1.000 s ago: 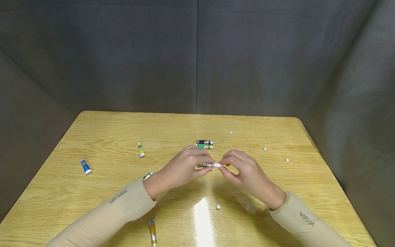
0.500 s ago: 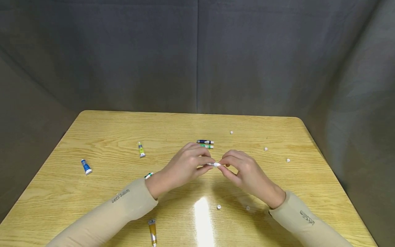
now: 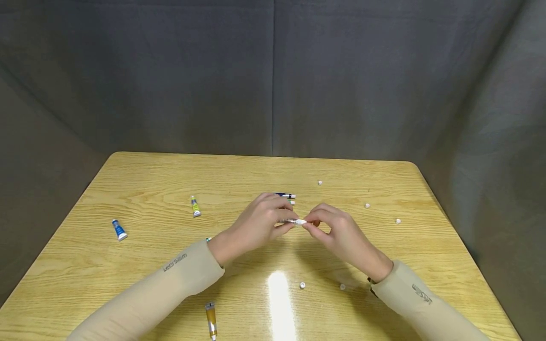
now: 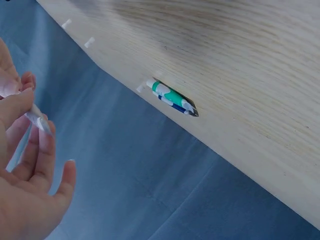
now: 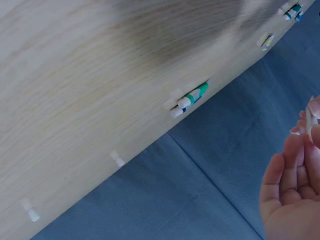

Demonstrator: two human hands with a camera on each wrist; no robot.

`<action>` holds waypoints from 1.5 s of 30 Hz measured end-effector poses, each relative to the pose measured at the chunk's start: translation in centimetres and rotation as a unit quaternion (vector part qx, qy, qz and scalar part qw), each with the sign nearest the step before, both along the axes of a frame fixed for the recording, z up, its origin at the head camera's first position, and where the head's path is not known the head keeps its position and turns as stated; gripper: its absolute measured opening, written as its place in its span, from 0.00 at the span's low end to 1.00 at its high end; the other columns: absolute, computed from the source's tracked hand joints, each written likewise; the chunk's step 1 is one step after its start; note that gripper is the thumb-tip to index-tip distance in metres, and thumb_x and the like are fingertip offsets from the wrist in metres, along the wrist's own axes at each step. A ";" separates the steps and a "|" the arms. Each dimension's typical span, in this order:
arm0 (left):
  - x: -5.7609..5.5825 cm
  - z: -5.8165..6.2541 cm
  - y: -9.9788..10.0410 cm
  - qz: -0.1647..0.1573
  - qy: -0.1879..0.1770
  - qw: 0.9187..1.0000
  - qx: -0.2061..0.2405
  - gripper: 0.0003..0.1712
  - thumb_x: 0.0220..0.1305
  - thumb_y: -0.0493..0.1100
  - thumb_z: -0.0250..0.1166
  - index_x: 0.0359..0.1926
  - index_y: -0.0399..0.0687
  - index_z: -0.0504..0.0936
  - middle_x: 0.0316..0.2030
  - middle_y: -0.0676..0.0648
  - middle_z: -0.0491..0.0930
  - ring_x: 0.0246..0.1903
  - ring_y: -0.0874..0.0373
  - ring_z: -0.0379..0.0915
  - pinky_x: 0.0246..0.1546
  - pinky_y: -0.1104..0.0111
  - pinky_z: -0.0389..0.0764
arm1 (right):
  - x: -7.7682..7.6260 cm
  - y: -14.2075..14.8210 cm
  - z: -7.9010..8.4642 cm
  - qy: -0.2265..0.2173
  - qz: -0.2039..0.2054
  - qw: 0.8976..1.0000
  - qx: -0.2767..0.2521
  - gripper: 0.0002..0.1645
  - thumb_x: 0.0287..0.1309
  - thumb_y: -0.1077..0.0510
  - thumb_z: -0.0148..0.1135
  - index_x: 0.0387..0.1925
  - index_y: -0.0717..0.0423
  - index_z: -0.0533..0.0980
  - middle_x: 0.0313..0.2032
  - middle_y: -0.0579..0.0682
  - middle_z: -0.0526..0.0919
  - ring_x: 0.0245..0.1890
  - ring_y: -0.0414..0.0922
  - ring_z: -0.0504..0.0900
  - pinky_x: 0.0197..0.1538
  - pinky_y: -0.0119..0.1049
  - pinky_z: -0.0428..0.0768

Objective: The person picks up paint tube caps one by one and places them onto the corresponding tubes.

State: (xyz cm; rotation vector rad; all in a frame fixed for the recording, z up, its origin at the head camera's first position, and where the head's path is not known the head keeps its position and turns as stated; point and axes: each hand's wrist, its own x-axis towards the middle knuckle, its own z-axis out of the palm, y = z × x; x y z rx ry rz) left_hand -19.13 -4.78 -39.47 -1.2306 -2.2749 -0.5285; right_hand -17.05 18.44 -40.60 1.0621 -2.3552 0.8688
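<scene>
Over the middle of the table, my left hand (image 3: 258, 221) pinches a small silver-and-white paint tube (image 3: 292, 221) between thumb and fingers. My right hand (image 3: 339, 229) pinches the tube's white tip with thumb and forefinger. The tube lies level, and its back end is hidden by the left hand. In the left wrist view the tube's pale end (image 4: 39, 120) shows among the left fingers. Just behind the left hand, a dark blue tube (image 3: 286, 195) and a green tube (image 3: 292, 202) lie side by side, partly covered by it.
Several small white caps lie about, one (image 3: 320, 182) at the back and another (image 3: 302, 285) in front. A yellow tube (image 3: 195, 206) and a blue tube (image 3: 119, 230) lie left. A gold-brown tube (image 3: 211, 320) lies near the front. Grey curtain (image 3: 273, 94) surrounds the wooden table (image 3: 162, 170).
Both hands have shifted slightly away from the body with the tube between them. The left hand now covers more of the green and dark blue tubes. The tube has turned a little in the fingers.
</scene>
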 end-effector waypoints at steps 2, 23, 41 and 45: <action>-0.3 -0.1 0.1 0.003 -0.019 1.000 0.000 0.07 0.57 0.45 0.79 0.38 0.52 0.93 0.37 0.55 0.85 0.38 0.60 0.82 0.50 0.64 0.81 | 0.0 0.1 -0.1 -0.007 -0.012 1.000 -0.001 0.08 0.57 0.65 0.75 0.38 0.56 0.85 0.35 0.45 0.86 0.33 0.38 0.82 0.36 0.26 0.80; -4.5 -1.7 0.5 0.085 -0.137 0.986 -0.046 0.11 0.58 0.45 0.78 0.43 0.51 0.92 0.40 0.52 0.88 0.37 0.58 0.80 0.44 0.62 0.79 | 1.0 1.6 -0.7 -0.046 0.008 0.999 0.017 0.10 0.57 0.64 0.75 0.41 0.54 0.84 0.38 0.48 0.87 0.35 0.39 0.82 0.39 0.28 0.82; -6.5 -4.0 1.1 0.119 -0.221 0.966 -0.065 0.09 0.58 0.46 0.77 0.41 0.51 0.91 0.39 0.52 0.86 0.40 0.57 0.81 0.50 0.59 0.79 | 2.2 1.7 -2.3 -0.156 0.044 0.985 0.064 0.09 0.60 0.62 0.73 0.42 0.54 0.84 0.39 0.45 0.86 0.38 0.38 0.81 0.41 0.34 0.85; -6.6 -4.4 1.1 0.127 -0.228 0.963 -0.072 0.09 0.58 0.45 0.77 0.40 0.51 0.91 0.37 0.51 0.85 0.37 0.58 0.79 0.44 0.63 0.76 | 2.4 1.9 -2.3 -0.233 0.056 0.966 0.095 0.11 0.62 0.57 0.73 0.46 0.50 0.83 0.43 0.44 0.86 0.41 0.39 0.82 0.45 0.33 0.84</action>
